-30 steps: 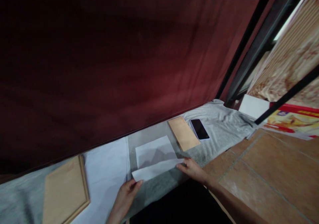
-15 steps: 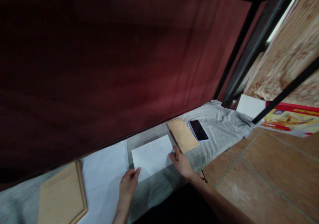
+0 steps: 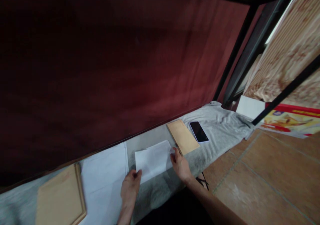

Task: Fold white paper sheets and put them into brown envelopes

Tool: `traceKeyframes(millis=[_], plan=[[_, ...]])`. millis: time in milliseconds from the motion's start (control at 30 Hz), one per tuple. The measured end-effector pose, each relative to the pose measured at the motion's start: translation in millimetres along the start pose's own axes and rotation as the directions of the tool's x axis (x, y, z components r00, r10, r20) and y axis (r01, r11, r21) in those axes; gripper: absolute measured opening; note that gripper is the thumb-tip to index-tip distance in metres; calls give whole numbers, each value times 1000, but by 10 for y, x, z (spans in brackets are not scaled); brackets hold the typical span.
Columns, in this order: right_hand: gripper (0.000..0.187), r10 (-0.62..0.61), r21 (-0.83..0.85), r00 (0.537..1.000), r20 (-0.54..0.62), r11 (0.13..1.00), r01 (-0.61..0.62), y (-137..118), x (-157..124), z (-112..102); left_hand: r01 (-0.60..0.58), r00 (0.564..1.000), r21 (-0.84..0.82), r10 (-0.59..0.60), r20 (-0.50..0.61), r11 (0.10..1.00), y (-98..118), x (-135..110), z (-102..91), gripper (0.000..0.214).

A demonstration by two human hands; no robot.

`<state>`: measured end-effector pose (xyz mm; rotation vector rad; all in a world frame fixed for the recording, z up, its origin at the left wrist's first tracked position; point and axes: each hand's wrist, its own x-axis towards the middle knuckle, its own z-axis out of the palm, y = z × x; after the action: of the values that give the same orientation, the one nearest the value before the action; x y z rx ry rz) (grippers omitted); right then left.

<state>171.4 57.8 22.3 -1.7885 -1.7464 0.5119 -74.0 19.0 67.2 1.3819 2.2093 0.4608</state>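
Observation:
A folded sheet of white paper is held between both hands, low over the grey cloth. My left hand pinches its near left corner, thumb on top. At its right edge, my right hand grips the paper with thumb and fingers. Just beyond the right hand lies a brown envelope. Left of the held paper is a stack of larger white sheets, close by my left hand. A pile of brown envelopes lies farther left, beside those sheets.
A phone with a dark screen lies right of the single envelope. Grey cloth covers the narrow surface, backed by a dark red panel. At right are a black metal bar, a colourful box and the tiled floor.
The held paper has bent and tilted, its far edge coming lower and nearer to me. Both hands keep their grip and have shifted only slightly.

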Motion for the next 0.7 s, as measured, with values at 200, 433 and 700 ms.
traceKeyframes(millis=[200,433,700], plan=[[45,-62,-217,997,48,974,71,-90,-12,-4,55,998,236,-59,12,970,209,-87,-27,30],[41,-105,-376,993,54,919,118,-152,4,-39,100,995,330,-97,-25,939,331,-123,-41,41],[47,-301,-321,948,101,893,317,-169,-2,91,102,994,328,-106,-5,939,267,-45,-13,40]])
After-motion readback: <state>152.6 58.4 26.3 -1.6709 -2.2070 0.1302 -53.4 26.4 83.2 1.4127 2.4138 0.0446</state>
